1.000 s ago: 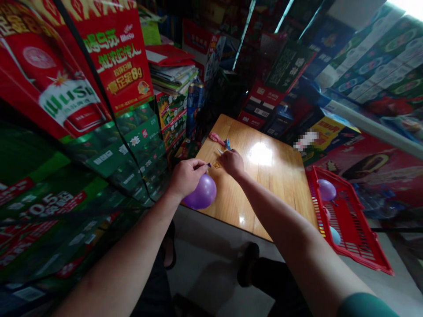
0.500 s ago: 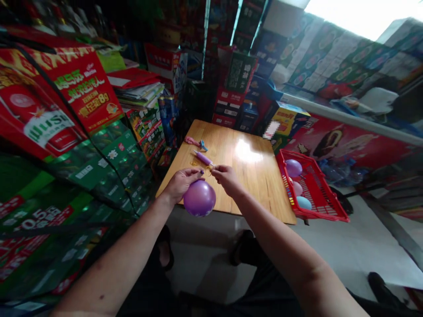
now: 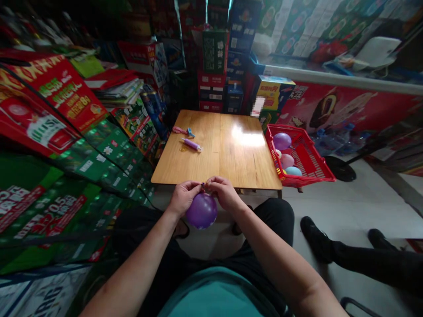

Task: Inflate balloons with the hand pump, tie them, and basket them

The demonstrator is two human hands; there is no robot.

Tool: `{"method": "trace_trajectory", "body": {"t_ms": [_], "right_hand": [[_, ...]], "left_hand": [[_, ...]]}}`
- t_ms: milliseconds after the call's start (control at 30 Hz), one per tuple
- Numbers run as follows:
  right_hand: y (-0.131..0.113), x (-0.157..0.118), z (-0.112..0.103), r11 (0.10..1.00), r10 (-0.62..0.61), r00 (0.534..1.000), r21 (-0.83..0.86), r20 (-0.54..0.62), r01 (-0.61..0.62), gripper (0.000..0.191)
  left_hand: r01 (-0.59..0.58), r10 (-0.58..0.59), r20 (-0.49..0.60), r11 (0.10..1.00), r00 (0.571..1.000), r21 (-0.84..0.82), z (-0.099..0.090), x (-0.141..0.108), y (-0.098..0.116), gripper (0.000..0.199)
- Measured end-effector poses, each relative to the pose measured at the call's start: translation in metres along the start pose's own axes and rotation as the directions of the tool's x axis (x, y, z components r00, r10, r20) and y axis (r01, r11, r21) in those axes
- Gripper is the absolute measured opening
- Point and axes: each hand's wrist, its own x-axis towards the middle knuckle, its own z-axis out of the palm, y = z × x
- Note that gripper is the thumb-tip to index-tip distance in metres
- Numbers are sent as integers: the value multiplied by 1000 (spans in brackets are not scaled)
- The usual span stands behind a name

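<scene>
An inflated purple balloon point(image 3: 201, 211) hangs just off the near edge of the wooden table point(image 3: 231, 163). My left hand point(image 3: 185, 196) is closed, pinching the balloon's neck between thumb and fingers. Right beside it, my right hand point(image 3: 221, 190) is closed at the same neck, its fingertips on a thin yellowish rubber band, mostly hidden by the fingers. On the table's left part lie a purple hand pump point(image 3: 191, 144), more yellow rubber bands point(image 3: 183, 149), and limp pink balloons point(image 3: 179, 130) with a blue one point(image 3: 190, 132) beside them.
A red basket point(image 3: 317, 176) at the table's right holds several balloons, among them a purple one point(image 3: 282, 141) and a light blue one point(image 3: 293, 171). Green drink cartons point(image 3: 109, 149) are stacked at left. Another person's leg and shoe point(image 3: 317, 240) show at lower right.
My right hand has come from beside the pump on the table to the balloon's neck, joining my left hand. The view has tilted down, and the balloon looks nearer my lap.
</scene>
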Motion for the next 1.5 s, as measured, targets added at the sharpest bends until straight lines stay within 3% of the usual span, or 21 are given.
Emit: {"method": "trace_trajectory", "body": {"t_ms": [100,300,400,500,633,733,800,900,967,1133,1367,1433,1500], "right_hand": [[-2,-15,-1,1000,-26,999,2,41,26,9],[-13,-32,-1,953,-131,989,-264,74,146,18],[-14,-32,-5,939,-90,996,-333,-3,84,28],[-16,-32,-12,958,12,1000,-287,2,-11,32],[-18,-32,-17,954,82,996,-290,30,-70,29],[-15,-27,-16,931,90,996,-354,-10,-88,24],[-11,-23,-13,916,102,994,-385,-42,-111,20],[-6,-18,-7,921,138,989,-361,-42,-144,19],[-5,-17,-3,940,140,990,-312,-17,-138,20],[-2,-21,5,964,85,996,-250,-27,-89,14],[1,-29,18,938,-46,997,-341,62,65,16],[1,-30,20,972,-58,998,-228,32,64,17],[1,-29,19,1000,-15,999,-12,-39,15,22]], "left_hand": [[-42,43,-30,999,999,28,10,-7,-1,34],[-64,59,-99,997,993,-46,19,-8,-3,50],[-71,66,-92,996,994,-51,20,-11,-1,49],[-90,86,-92,995,992,-42,20,-16,4,43],[-137,136,-65,991,989,-4,18,-25,8,33],[-196,199,-50,979,979,64,17,-31,10,24],[-215,214,24,966,977,141,17,-34,12,18],[-237,171,237,928,956,288,17,-38,16,14],[-245,149,276,901,950,358,15,-39,17,12],[-182,127,160,898,979,401,9,-35,10,11],[-104,73,86,882,994,459,7,-23,4,22],[-55,40,52,945,998,321,7,-19,4,25],[15,-16,12,996,1000,88,7,-18,4,27]]}}
